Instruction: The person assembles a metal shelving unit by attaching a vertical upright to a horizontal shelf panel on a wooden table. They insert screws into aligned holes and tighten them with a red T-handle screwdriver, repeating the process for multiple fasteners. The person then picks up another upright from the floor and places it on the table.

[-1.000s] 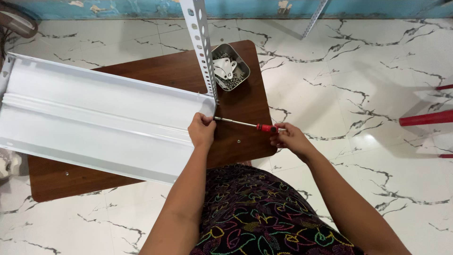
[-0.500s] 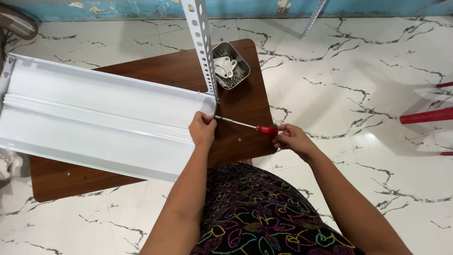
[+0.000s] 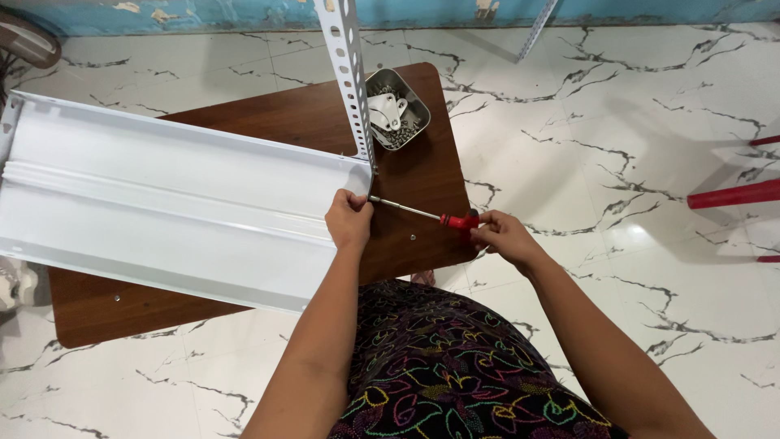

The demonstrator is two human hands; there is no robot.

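Screwdriver: red-handled metal screwdriver (image 3: pixel 426 215), level over brown wooden surface (image 3: pixel 309 122), tip at shelf corner.
Right hand (image 3: pixel 502 237): grip closed on handle.
Left hand (image 3: pixel 349 219): grip closed on white metal shelf panel (image 3: pixel 171 203) edge.
Behind: perforated white angle post (image 3: pixel 349 73), steel tray of fasteners (image 3: pixel 398 110).

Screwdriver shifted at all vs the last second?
No. The red-handled screwdriver keeps its place: tip at the white shelf panel corner by the perforated angle post, handle over the brown table edge.

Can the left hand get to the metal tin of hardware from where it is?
Probably yes: the left hand grips the shelf corner; the tin sits open just beyond, only the upright beside it.
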